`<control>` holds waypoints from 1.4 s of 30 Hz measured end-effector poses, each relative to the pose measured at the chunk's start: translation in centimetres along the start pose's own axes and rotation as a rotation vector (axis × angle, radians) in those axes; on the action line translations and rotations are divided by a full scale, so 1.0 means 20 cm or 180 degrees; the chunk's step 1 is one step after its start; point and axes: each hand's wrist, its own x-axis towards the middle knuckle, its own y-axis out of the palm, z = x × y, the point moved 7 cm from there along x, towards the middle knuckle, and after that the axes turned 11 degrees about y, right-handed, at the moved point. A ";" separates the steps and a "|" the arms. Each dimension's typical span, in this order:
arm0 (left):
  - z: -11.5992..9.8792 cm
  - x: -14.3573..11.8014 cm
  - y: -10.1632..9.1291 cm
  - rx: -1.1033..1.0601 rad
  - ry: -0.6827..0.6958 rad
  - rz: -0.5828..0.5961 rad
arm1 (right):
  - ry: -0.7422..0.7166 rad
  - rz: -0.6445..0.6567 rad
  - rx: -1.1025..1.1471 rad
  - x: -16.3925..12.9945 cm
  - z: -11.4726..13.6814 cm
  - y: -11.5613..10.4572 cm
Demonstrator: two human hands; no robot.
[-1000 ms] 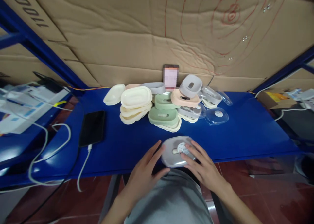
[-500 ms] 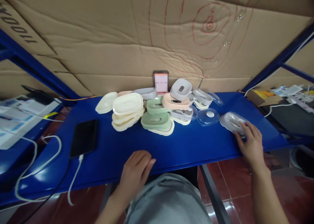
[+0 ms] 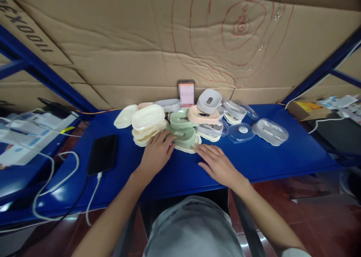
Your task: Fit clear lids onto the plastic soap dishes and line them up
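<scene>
A green slotted oval plastic tray (image 3: 184, 137), like a soap dish, rests on a cream base (image 3: 191, 149) at the front of the pile. My left hand (image 3: 158, 151) reaches to its left end, fingers extended, with the fingertips over or against its edge; firm contact cannot be made out. At the base's right end is my right hand (image 3: 218, 163), fingers stretched and thumb apart, the fingertips at or touching the rim. Both hands are open. Behind the front green tray sits another green tray (image 3: 179, 119). Cream trays (image 3: 148, 117) are stacked beside my left hand.
A peach tray (image 3: 203, 115) supports a grey one (image 3: 209, 100). To the right lie a clear lid (image 3: 241, 132) and a grey box with a clear cover (image 3: 270, 132). A phone (image 3: 186, 93) leans at the back; a black device (image 3: 102, 154) with a white cable lies left.
My right hand has left the grey covered box at the right and moved left to the cream base. My left hand has gone forward from the table edge to the green tray.
</scene>
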 end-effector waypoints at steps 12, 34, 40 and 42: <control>-0.16 -0.12 -0.10 -0.0745 0.0052 -0.0299 | -0.0069 -0.0029 0.0351 -0.21 0.04 0.00; -0.50 -0.33 -0.07 -0.1037 0.0624 -0.0137 | -0.0307 -0.0245 0.0247 -0.25 0.06 0.00; -0.33 -0.32 -0.17 -0.1105 0.0447 -0.0349 | -0.0250 -0.0221 0.0227 -0.26 0.06 0.01; -0.14 -0.31 -0.25 -0.0849 0.0040 -0.0643 | -0.0250 -0.0230 0.0242 -0.26 0.06 0.02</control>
